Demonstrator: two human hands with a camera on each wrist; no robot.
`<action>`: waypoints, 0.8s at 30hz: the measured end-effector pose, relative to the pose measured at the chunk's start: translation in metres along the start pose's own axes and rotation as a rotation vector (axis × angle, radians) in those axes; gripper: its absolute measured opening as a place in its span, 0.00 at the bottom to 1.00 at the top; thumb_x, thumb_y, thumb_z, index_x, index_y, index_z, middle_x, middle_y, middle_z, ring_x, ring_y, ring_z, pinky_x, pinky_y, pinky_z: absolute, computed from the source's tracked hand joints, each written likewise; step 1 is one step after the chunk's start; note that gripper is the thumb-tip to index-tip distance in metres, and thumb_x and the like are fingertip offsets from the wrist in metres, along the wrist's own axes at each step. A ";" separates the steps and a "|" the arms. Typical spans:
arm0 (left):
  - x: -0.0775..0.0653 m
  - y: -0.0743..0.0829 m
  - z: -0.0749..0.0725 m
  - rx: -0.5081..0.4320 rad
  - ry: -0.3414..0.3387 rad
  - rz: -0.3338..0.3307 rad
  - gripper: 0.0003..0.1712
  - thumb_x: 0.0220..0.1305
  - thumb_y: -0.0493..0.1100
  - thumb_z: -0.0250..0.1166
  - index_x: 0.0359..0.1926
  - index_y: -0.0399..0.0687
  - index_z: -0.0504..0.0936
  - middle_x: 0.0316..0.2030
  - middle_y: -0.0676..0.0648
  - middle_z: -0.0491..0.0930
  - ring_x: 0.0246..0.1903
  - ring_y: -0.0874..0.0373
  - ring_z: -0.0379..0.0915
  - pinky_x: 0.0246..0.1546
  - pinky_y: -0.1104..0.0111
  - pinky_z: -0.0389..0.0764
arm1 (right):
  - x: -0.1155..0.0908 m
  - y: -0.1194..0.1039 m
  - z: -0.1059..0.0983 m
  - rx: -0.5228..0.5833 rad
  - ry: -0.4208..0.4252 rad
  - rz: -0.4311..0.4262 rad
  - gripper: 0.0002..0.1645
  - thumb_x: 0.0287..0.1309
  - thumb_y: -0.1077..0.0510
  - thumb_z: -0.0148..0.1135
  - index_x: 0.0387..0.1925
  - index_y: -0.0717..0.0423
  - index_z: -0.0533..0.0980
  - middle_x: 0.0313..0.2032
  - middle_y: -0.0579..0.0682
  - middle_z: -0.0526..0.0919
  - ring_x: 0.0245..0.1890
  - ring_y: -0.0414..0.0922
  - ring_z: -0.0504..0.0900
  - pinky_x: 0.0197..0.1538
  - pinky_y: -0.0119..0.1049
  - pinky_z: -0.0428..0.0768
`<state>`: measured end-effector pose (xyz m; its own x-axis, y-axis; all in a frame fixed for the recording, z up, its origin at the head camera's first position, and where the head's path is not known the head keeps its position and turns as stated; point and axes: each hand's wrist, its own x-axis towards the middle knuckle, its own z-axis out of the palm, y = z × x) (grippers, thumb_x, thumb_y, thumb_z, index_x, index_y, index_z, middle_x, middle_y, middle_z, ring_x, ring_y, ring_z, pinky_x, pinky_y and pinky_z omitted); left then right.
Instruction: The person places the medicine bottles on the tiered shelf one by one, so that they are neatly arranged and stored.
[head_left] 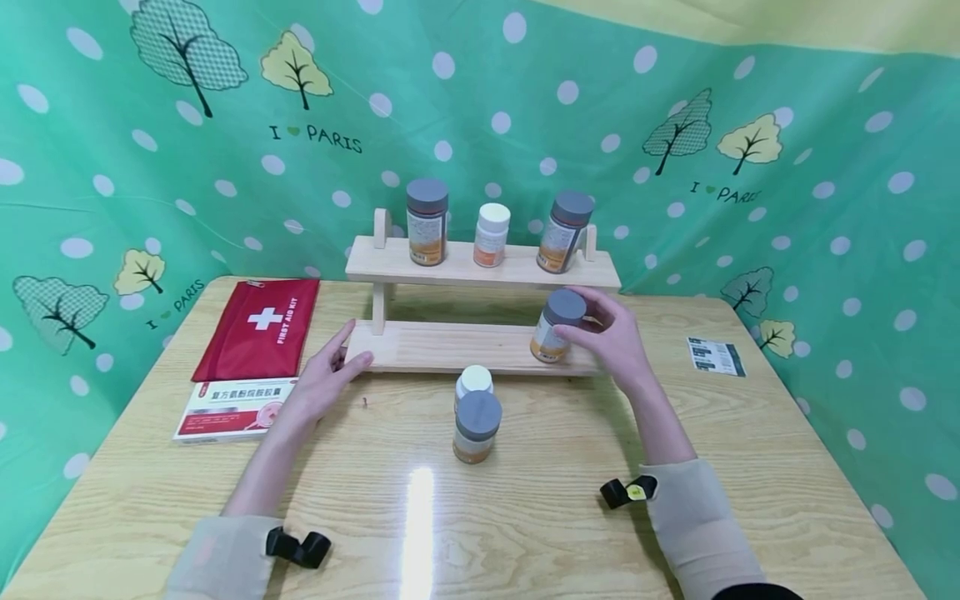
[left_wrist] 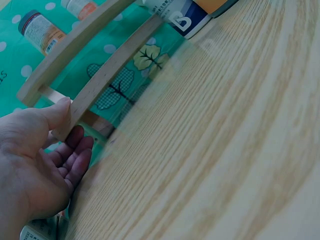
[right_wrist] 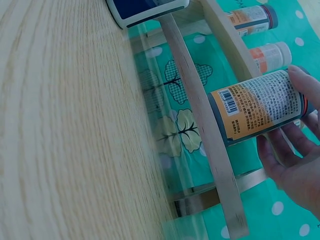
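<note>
A two-tier wooden shelf [head_left: 450, 348] stands at the back of the table. My right hand [head_left: 617, 335] holds a grey-capped supplement bottle [head_left: 556, 327] near its cap, thumb on one side and fingers on the other. In the right wrist view, the bottle [right_wrist: 260, 106] has its base right at the lower board's surface, its barcode label in sight. At the shelf's left end, my left hand [head_left: 324, 375] grips the lower board [left_wrist: 102, 82], thumb on one face and fingers curled under the other. The upper board carries a grey-capped bottle [head_left: 427, 223], a small white-capped bottle [head_left: 492, 236] and another grey-capped bottle [head_left: 564, 233].
In front of the shelf stand a grey-capped bottle [head_left: 477, 427] and a white-capped bottle [head_left: 474, 380], partly hidden behind it. A red first aid kit pouch [head_left: 258, 329] and a medicine box [head_left: 234, 410] lie at left. A printed card [head_left: 716, 357] lies at right.
</note>
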<state>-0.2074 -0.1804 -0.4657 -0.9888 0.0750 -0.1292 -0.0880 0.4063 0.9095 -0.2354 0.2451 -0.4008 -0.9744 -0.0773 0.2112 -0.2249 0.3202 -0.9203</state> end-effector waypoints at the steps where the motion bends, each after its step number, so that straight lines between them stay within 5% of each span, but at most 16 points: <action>1: 0.000 0.000 0.000 -0.001 0.000 0.000 0.48 0.74 0.61 0.60 0.83 0.64 0.44 0.50 0.45 0.68 0.52 0.54 0.60 0.51 0.70 0.67 | 0.000 0.000 0.000 -0.002 -0.001 0.002 0.34 0.57 0.54 0.77 0.65 0.47 0.77 0.58 0.47 0.81 0.57 0.42 0.79 0.57 0.27 0.80; 24: -0.002 0.001 -0.001 -0.013 -0.015 -0.005 0.49 0.73 0.64 0.60 0.83 0.66 0.42 0.52 0.42 0.69 0.55 0.52 0.61 0.52 0.68 0.68 | -0.002 -0.008 -0.008 0.012 -0.017 -0.030 0.37 0.60 0.56 0.74 0.70 0.46 0.72 0.64 0.53 0.78 0.61 0.41 0.77 0.61 0.28 0.78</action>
<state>-0.2052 -0.1810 -0.4646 -0.9864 0.0865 -0.1398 -0.0949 0.3951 0.9137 -0.2321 0.2500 -0.3911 -0.9669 -0.1027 0.2337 -0.2543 0.3058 -0.9175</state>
